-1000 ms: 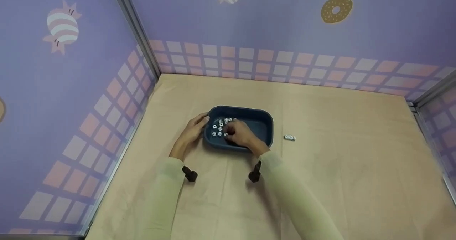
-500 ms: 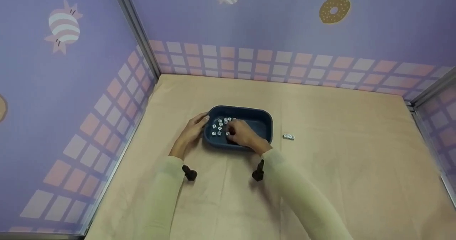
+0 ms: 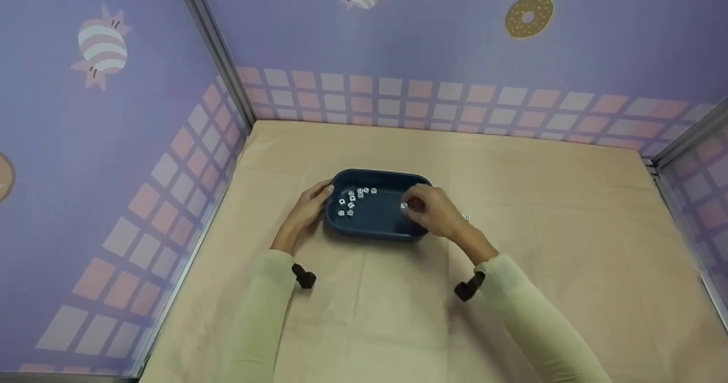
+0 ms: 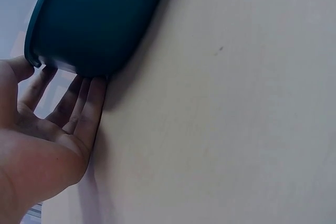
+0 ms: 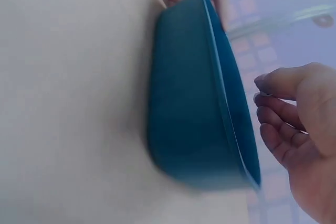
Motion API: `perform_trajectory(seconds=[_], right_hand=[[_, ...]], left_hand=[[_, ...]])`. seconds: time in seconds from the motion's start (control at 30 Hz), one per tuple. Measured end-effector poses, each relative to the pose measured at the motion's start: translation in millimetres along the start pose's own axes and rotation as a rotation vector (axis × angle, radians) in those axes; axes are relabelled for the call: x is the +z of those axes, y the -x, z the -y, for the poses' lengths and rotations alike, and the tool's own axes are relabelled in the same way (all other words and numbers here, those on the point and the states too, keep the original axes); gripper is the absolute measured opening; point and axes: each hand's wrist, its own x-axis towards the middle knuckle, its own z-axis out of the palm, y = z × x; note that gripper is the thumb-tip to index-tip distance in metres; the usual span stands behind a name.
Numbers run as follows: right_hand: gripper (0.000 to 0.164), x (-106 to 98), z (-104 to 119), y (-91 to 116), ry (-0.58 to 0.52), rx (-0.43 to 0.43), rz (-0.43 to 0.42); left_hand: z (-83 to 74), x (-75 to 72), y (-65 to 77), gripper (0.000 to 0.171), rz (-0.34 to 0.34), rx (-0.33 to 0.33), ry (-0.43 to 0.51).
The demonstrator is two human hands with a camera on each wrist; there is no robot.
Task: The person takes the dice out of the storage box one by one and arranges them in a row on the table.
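Note:
A dark blue plastic tray (image 3: 380, 215) lies on the cloth-covered table. My left hand (image 3: 306, 208) holds its left end, thumb at the rim and fingers against the outer wall, as the left wrist view shows. Several white dice (image 3: 351, 198) lie loose in the tray's left part. Over the tray's right end, my right hand (image 3: 437, 209) pinches one white die (image 3: 404, 205) between thumb and fingertips. In the right wrist view, that hand is above the rim, the die mostly hidden by the fingers.
Just right of the tray, a short row of dice (image 3: 467, 217) on the cloth is mostly hidden behind my right hand. The beige tablecloth (image 3: 557, 229) spreads out to the right. Patterned purple panels (image 3: 432, 41) stand at the back and sides.
My right hand has moved right from the dice at the tray's left-centre to its right end, carrying a die. It now covers most of the dice row. My left hand stays put.

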Motion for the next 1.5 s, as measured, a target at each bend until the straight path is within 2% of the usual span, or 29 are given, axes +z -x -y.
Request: perform_trajectory(seconds=[0.23,0.37,0.5,0.7,0.8,1.23,1.5], right_hand=[[0.012,-37.6,-31.1,45.2,0.015,0.034,-0.135],[0.010,-51.8,-56.3,62.9,0.076,0.095,-0.149],[0.012,-58.2,-79.5,79.3,0.101,0.194,-0.149],[0.015,-54.4,-101.7,100.3,0.070,0.318,-0.170],[0.014,-50.0,-106.7,104.6,0.066,0.352,-0.159],[0.015,-40.1,-114.6,102.6,0.023,0.388,-0.136],[0.017,-38.0,-116.1,104.7,-0.043,0.434,-0.123]], left_hand=[[-2.9,0.3,0.1,0.054,0.007,0.010,-0.023],[-4.2,1.3,-1.3,0.053,-0.003,0.011,-0.027],[-4.9,2.6,-3.0,0.053,-0.010,0.023,-0.043],[-3.8,1.9,-4.5,0.053,0.000,0.013,-0.039],[-2.7,0.8,-4.8,0.053,0.004,0.013,-0.043],[1.4,0.7,-3.6,0.052,-0.006,0.034,-0.015],[0.3,-0.4,-1.1,0.052,-0.010,0.011,-0.010]])
